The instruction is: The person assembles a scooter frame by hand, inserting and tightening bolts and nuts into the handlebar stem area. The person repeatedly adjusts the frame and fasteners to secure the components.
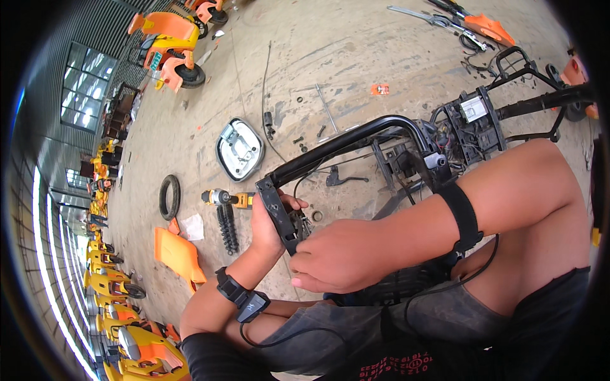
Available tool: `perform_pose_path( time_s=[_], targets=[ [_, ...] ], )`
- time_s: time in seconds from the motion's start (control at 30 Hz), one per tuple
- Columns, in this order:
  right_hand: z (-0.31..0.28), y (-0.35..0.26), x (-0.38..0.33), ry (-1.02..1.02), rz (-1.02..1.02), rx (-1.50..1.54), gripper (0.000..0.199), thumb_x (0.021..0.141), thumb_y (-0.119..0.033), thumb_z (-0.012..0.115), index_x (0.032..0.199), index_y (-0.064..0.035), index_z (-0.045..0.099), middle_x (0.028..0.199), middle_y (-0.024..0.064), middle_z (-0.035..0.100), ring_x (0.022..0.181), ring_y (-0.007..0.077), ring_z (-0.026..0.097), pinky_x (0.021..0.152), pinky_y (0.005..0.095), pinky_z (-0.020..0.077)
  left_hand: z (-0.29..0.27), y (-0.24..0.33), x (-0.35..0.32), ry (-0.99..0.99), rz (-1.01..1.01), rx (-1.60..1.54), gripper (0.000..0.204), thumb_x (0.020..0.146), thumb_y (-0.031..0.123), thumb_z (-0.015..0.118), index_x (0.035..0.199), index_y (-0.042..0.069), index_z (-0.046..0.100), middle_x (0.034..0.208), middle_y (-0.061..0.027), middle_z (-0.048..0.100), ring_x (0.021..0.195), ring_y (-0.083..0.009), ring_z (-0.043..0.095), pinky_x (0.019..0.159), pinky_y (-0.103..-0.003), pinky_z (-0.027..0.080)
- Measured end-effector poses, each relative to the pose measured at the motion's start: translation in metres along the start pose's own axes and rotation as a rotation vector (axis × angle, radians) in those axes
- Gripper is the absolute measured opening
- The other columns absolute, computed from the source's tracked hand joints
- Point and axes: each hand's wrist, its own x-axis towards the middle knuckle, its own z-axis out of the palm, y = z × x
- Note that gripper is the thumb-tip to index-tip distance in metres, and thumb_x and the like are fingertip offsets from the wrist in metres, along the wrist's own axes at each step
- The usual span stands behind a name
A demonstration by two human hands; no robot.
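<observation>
A stripped black scooter frame [356,136] lies across the floor in front of me, its bent tube ending in a flat metal bracket [274,206]. My left hand [267,225] wraps around that bracket from the left, fingertips showing past its far side. At the bracket's lower end my right hand [340,254] is closed, thumb and fingers bent together. Whatever the right fingers pinch is hidden. Small metal parts [305,227] show between the two hands. Wiring and a black housing [473,130] sit on the frame's right part.
Beyond my left hand lie a yellow-black power tool [238,200], a black coil spring [227,232], a tyre [169,197] and an orange panel [178,254]. Near the frame are a white-lined shell [240,151], a brake lever [346,180] and bolts [298,140]. Scooters [168,44] line the left.
</observation>
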Motion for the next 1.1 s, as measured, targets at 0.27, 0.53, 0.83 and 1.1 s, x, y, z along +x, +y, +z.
perform_pose_path(
  time_s=[0.27, 0.53, 0.83, 1.1],
  targets=[
    [-0.003, 0.002, 0.0, -0.372, 0.059, 0.037, 0.029, 0.1, -0.035, 0.054, 0.093, -0.0077, 0.061, 0.087, 0.0112, 0.061, 0.082, 0.036, 0.066, 0.069, 0.0478, 0.0527, 0.007, 0.002, -0.003, 0.097, 0.08, 0.079, 0.048, 0.104, 0.046, 0.034, 0.103, 0.004, 0.057, 0.085, -0.0137, 0.064, 0.092, -0.0352, 0.067, 0.091, -0.045, 0.049],
    [0.003, 0.006, -0.006, -0.429, 0.097, 0.036, 0.023, 0.094, -0.03, 0.064, 0.096, -0.0081, 0.058, 0.092, 0.0119, 0.066, 0.088, 0.0368, 0.067, 0.071, 0.0488, 0.0527, 0.003, -0.002, 0.0, 0.101, 0.044, 0.014, 0.044, 0.102, 0.045, 0.038, 0.101, 0.005, 0.057, 0.085, -0.0137, 0.064, 0.092, -0.034, 0.066, 0.092, -0.044, 0.049],
    [0.022, 0.019, -0.017, -0.424, 0.121, -0.083, 0.028, 0.091, -0.032, 0.066, 0.099, -0.0077, 0.056, 0.086, 0.0133, 0.068, 0.082, 0.0374, 0.069, 0.065, 0.0493, 0.053, 0.005, 0.0, -0.001, 0.113, 0.025, 0.031, 0.046, 0.102, 0.046, 0.037, 0.099, 0.005, 0.057, 0.085, -0.015, 0.065, 0.092, -0.0342, 0.066, 0.091, -0.044, 0.049],
    [0.017, 0.018, -0.018, -0.439, 0.029, -0.311, 0.038, 0.088, -0.039, 0.07, 0.106, -0.0065, 0.061, 0.077, 0.0109, 0.071, 0.076, 0.033, 0.072, 0.06, 0.0462, 0.0529, 0.005, 0.001, -0.001, 0.063, 0.001, 0.08, 0.053, 0.101, 0.053, 0.033, 0.094, 0.006, 0.057, 0.075, -0.0147, 0.065, 0.094, -0.035, 0.066, 0.087, -0.042, 0.048]
  ],
)
